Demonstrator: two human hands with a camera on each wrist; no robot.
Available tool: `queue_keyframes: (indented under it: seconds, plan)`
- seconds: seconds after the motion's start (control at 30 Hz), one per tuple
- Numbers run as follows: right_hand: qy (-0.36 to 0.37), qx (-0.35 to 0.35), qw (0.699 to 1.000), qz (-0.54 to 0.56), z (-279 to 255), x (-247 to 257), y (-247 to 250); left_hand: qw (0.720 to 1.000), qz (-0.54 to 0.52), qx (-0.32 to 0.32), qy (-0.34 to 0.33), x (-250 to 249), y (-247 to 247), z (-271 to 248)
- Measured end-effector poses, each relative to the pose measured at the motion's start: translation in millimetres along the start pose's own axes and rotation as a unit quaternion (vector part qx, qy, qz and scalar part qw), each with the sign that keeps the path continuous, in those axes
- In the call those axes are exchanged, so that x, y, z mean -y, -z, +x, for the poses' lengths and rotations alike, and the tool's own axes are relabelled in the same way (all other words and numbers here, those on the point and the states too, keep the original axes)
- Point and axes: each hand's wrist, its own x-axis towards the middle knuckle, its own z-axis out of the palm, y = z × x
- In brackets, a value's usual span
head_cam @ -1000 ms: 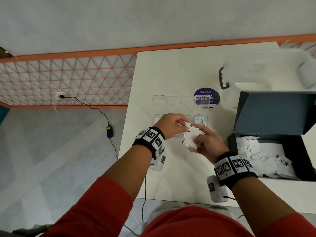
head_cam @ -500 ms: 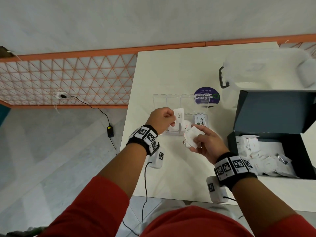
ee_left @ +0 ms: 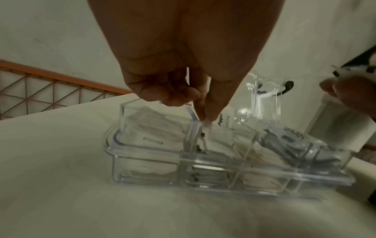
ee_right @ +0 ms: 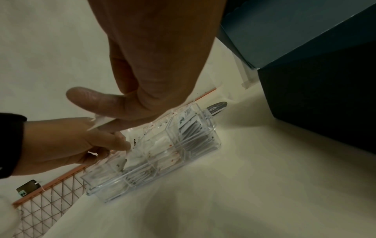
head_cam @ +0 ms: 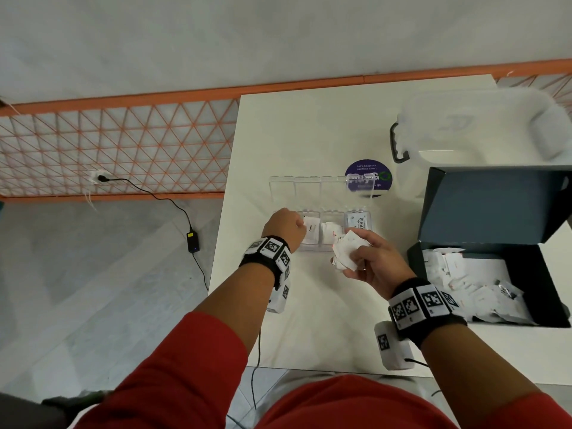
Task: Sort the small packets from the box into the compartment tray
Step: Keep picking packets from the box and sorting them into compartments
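A clear compartment tray (head_cam: 312,247) with its lid (head_cam: 309,188) standing open lies mid-table; its compartments hold white packets. My left hand (head_cam: 301,226) pinches a white packet (head_cam: 310,233) standing in the second compartment from the left. In the left wrist view the left hand (ee_left: 204,120) meets the packet (ee_left: 220,134) at its top edge inside the tray (ee_left: 142,162). My right hand (head_cam: 356,258) grips a small bundle of packets (head_cam: 346,246) just in front of the tray. The dark box (head_cam: 532,274) at right holds several more packets (head_cam: 464,274).
A translucent lidded bin (head_cam: 476,125) with a black handle stands at the back right. A round purple sticker (head_cam: 368,178) lies behind the tray. The box's raised flap (head_cam: 495,205) stands right of the tray. The table's left edge (head_cam: 223,212) drops to the floor.
My left hand took one packet from the bundle in my right hand, carried it left and lowered it into the tray's second compartment. The right hand stayed put.
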Motion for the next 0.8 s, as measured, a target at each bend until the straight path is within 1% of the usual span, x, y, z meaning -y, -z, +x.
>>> queue_keyframes:
  seconds: [0.13,0.2,0.3,0.37,0.47,0.63,0.73,0.8]
  plan:
    - [-0.001,-0.005,1.0,0.009,2,-1,2,0.999,0.012,-0.028,0.009,-2,-9,0]
    - [-0.001,-0.003,1.0,0.011,3,-2,2,0.999,0.021,-0.046,-0.01,-2,-12,-2]
    - [0.001,0.002,1.0,0.012,4,-2,2,0.995,0.036,-0.072,-0.055,1,-14,-4]
    - [0.002,0.005,1.0,0.009,6,-2,2,0.993,0.053,-0.068,-0.082,2,-13,-5]
    - [0.001,0.012,1.0,0.009,7,-3,4,0.988,0.089,-0.042,-0.115,5,-13,-6]
    - [0.0,0.034,0.999,0.009,7,-9,8,0.985,0.132,-0.02,-0.107,8,-16,-10]
    - [0.01,0.035,0.999,0.004,5,-10,7,0.986,0.127,-0.022,-0.109,7,-14,-12]
    - [0.018,0.022,0.999,0.015,3,-9,7,0.989,0.084,-0.043,-0.114,4,-10,-15]
